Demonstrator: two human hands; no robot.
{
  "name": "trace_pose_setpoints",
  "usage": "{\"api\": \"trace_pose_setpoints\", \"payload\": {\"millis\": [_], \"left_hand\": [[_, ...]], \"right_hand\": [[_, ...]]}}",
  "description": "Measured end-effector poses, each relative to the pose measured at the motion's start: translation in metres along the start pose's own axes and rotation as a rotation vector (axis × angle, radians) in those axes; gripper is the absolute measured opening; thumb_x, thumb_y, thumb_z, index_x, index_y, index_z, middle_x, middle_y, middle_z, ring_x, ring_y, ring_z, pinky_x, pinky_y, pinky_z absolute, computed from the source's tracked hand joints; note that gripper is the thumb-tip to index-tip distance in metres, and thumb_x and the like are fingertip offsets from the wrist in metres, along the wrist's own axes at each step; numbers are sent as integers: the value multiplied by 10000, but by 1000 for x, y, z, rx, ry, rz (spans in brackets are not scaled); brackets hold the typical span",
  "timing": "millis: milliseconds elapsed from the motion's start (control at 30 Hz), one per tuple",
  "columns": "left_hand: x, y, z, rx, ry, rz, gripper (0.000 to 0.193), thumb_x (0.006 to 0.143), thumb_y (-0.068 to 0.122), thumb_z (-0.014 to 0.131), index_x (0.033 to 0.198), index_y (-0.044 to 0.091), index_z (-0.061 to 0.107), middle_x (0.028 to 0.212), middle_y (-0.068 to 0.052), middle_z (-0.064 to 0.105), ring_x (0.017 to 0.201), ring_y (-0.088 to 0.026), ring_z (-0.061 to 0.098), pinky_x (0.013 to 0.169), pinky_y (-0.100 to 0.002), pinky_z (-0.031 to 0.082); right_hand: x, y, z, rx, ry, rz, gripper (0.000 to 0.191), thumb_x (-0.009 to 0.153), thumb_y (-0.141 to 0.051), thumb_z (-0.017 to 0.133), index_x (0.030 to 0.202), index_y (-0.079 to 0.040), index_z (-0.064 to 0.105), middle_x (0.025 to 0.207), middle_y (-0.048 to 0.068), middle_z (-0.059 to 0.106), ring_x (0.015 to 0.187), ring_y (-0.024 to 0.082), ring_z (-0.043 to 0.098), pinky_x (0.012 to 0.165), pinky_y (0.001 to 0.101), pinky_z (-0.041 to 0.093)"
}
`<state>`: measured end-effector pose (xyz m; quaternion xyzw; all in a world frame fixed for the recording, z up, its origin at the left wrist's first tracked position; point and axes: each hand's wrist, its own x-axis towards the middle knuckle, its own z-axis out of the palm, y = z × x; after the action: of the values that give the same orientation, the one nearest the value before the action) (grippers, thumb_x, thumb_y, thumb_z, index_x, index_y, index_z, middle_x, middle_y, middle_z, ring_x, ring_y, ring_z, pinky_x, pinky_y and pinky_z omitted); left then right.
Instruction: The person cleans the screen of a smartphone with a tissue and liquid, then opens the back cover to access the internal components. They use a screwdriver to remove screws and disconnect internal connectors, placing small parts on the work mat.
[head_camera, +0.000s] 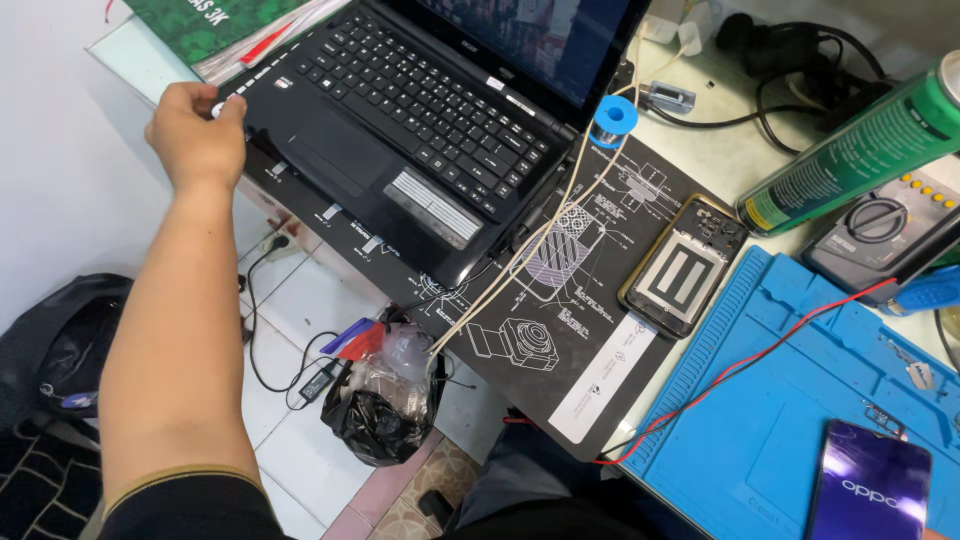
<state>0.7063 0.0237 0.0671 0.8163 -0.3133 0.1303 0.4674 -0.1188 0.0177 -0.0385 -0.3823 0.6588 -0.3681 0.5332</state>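
Left hand (196, 130) touches matte black laptop (400, 110) corner

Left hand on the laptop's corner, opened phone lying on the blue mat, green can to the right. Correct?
Not quite. In the head view the opened phone lies on the black mat, not the blue mat. Left hand on the laptop corner and green can hold.

Bare left forearm (170, 340), black sleeve, thin yellow-trimmed cuff

Black laptop (400, 100), blue mat (790, 400), green can (850, 150), prob. purple phone (870, 490).
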Motion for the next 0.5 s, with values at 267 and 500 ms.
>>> {"api": "trace_pose_setpoints", "payload": {"millis": [267,500], "left_hand": [[19,5,11,217,-253,-179,344,955,359,756,1188,125,663,1129,-116,703,1163,-356,536,1020,-454,393],[2,-1,11,77,-97,-223,392,871,228,831,1149,152,565,1087,-154,594,1176,-350,480,946,-431,444]], "right_hand": [[-8,-12,20,-6,-61,-36,367,954,-5,549,1316,36,590,1274,182,663,1212,271,611,1049,454,442],[-5,-14,41,-13,-46,-22,365,956,-12,553,1316,35,592,1269,177,663,1204,267,611,1044,450,444]]}}
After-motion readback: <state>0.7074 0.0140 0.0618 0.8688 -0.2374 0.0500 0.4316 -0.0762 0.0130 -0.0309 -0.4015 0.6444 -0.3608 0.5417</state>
